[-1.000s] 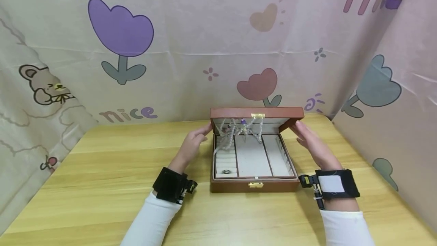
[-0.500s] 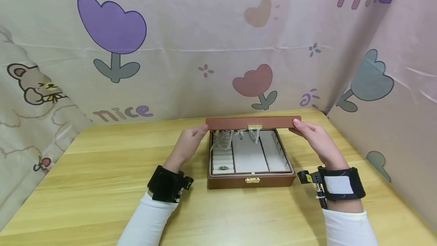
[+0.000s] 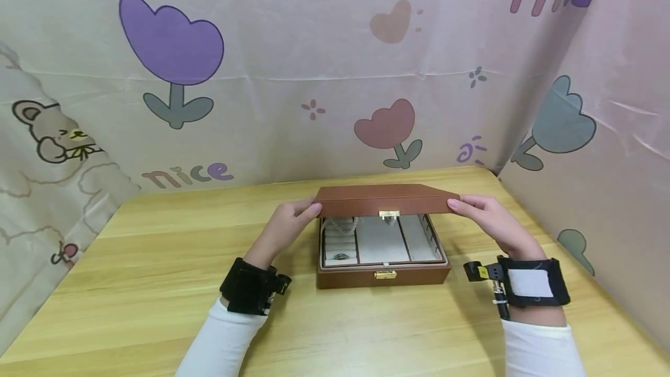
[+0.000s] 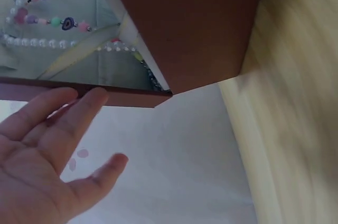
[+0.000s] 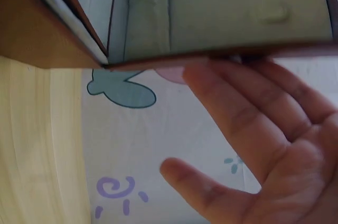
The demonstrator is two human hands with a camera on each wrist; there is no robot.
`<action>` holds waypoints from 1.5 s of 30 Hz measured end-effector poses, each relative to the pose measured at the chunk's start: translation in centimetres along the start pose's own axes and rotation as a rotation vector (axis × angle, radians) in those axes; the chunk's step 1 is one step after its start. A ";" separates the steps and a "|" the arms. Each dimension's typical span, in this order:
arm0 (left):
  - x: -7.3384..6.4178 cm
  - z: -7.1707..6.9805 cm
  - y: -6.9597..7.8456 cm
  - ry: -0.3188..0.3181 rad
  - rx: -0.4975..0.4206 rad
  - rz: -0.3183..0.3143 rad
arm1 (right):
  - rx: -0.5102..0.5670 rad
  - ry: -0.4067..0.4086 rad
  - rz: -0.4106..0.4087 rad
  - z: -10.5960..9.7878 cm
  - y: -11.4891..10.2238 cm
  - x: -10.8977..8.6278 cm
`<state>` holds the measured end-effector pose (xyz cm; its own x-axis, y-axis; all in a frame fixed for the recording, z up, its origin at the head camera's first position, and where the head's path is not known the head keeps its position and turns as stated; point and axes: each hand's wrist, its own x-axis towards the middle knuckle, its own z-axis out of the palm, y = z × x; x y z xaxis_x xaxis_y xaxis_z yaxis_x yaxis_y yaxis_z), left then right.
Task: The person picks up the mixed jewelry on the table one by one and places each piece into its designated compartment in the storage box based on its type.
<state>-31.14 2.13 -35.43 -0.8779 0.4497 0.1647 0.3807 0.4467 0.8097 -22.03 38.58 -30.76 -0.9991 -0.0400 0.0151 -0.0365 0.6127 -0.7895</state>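
A brown jewelry box (image 3: pixel 340 279) stands on the table, its lid (image 3: pixel 361 207) tilted partway over the tray. My left hand (image 3: pixel 285 226) holds the lid's left front corner, thumb at the front face. At the opposite corner my right hand (image 3: pixel 494 221) holds it likewise, thumb on the front. In the wrist views, fingers (image 4: pixel 79 123) of the left hand and fingers (image 5: pixel 237 102) of the right touch the lid's side edges. Beaded necklaces (image 4: pixel 39 43) hang inside the lid. A ring (image 3: pixel 341 256) sits in the left ring rolls; the lid hides the tray's back.
The wooden table (image 3: pixel 209 237) extends around the box. Behind it hangs a printed cloth (image 3: pixel 272 45) with flowers and letters, and its right side comes close to the right hand. A gold clasp plate (image 3: pixel 385 274) marks the box's front.
The lid has swung down and forward from a steeper angle, covering more of the tray and necklaces. Both hands have followed it, thumbs coming onto its front face. The head view has shifted slightly.
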 end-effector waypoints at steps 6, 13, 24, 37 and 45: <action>-0.5 0.0 -0.3 -0.050 0.031 0.022 | -0.075 -0.075 -0.059 -0.8 0.7 -0.3; -1.1 -0.1 -0.8 -0.111 0.082 0.057 | -0.064 -0.184 -0.106 -0.9 1.3 -0.3; -1.5 0.1 -1.4 -0.142 0.108 0.056 | -0.189 -0.228 -0.081 -0.9 1.6 -0.2; -1.9 0.1 -1.5 -0.200 0.187 0.075 | -0.188 -0.324 -0.067 -0.5 1.3 0.1; -1.9 0.2 -1.6 -0.226 0.192 0.089 | -0.183 -0.373 -0.071 0.0 1.4 0.2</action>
<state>-30.02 0.68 -37.11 -0.7596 0.6450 0.0832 0.5204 0.5260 0.6727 -22.29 39.41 -31.83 -0.9187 -0.3497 -0.1837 -0.1423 0.7268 -0.6720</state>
